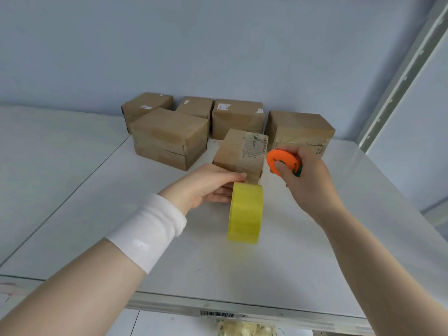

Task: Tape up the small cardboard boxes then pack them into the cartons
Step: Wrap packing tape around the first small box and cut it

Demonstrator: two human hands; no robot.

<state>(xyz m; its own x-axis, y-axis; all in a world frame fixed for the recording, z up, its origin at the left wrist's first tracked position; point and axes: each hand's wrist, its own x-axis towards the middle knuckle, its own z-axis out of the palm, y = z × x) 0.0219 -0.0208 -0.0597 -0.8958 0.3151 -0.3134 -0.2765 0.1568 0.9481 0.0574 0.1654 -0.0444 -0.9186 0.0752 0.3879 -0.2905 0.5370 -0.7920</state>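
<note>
A small brown cardboard box (pixel 241 151) stands on the white table (pixel 72 209), just beyond my hands. My left hand (pixel 208 186) grips a yellow roll of tape (pixel 245 212) from its left side; the roll stands on edge on the table in front of that box. A strip of clear tape seems to run from the roll up the box's front face. My right hand (pixel 303 175) holds a round orange tape cutter (pixel 282 162) close to the box's right side. A white wristband covers my left wrist.
Several more small brown boxes stand behind: a low wide one (pixel 169 138) at left, others (pixel 236 117) along the blue wall, one (pixel 299 130) at right. A metal shelf post (pixel 397 76) rises at right. Pale shredded material (pixel 244 329) lies below the table's front edge.
</note>
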